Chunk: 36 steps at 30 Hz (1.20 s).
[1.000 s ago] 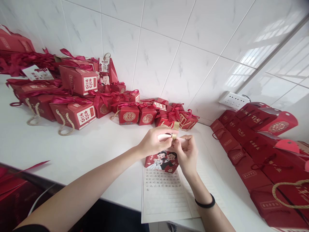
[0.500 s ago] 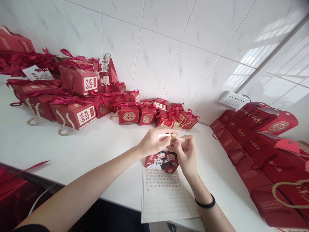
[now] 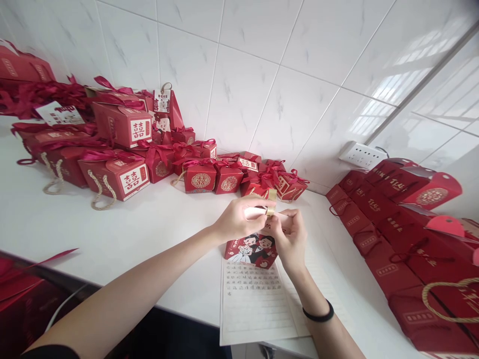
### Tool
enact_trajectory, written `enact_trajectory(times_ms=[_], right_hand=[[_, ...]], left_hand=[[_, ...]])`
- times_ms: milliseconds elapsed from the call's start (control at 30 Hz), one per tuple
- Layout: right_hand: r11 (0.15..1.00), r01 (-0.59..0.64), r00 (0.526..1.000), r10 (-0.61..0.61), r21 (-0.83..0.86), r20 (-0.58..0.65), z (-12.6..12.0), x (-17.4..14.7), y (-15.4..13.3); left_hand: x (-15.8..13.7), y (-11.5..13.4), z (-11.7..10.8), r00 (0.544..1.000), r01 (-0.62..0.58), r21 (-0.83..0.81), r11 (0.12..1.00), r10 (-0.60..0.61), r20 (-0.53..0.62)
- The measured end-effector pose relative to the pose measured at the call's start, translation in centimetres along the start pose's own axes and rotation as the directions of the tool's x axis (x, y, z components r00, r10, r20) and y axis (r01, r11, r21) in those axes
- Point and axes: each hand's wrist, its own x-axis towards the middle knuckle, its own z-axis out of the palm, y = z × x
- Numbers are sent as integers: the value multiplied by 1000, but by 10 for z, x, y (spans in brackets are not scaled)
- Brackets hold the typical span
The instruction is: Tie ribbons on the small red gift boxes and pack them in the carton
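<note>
A red gift box (image 3: 250,253) with a cartoon bride and groom on its front sits on a handwritten lined sheet (image 3: 258,309). A gold ribbon (image 3: 272,197) stands up at the box's top, between pale flap edges. My left hand (image 3: 237,218) is closed at the left of the top, its fingers pinching the gold ribbon. At the right of the top, my right hand (image 3: 292,239) grips the box's upper flaps, thumb pressed beside the ribbon. The fingers partly hide the ribbon's lower end.
Finished-looking red boxes with bows (image 3: 112,172) are piled along the wall at left. Smaller red boxes (image 3: 228,178) stand behind my hands. Rows of red boxes (image 3: 389,224) line the right side, near a white power strip (image 3: 361,154). A red bag or box lies lower left.
Hardly anything differs. My left fingers have shifted very slightly at the gold ribbon; the box and my right hand stay in place.
</note>
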Motion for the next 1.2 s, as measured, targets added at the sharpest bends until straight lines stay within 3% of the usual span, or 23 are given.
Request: enact_trajectory(times_ms=[400,833,1200], right_hand=[[998,53,999,-53,17,10,0,-2,-1],[995,-10,999,6,96,42,0,-3,6],[992,129,992,-129,-5,2,0,-2,2]], left_hand=[[-1,0,1,1000,17,5,1000,-17,6],[-1,0,0,998,57,-2,998,-57,-9],[-1,0,4,984,179,-141,974,-178,20]])
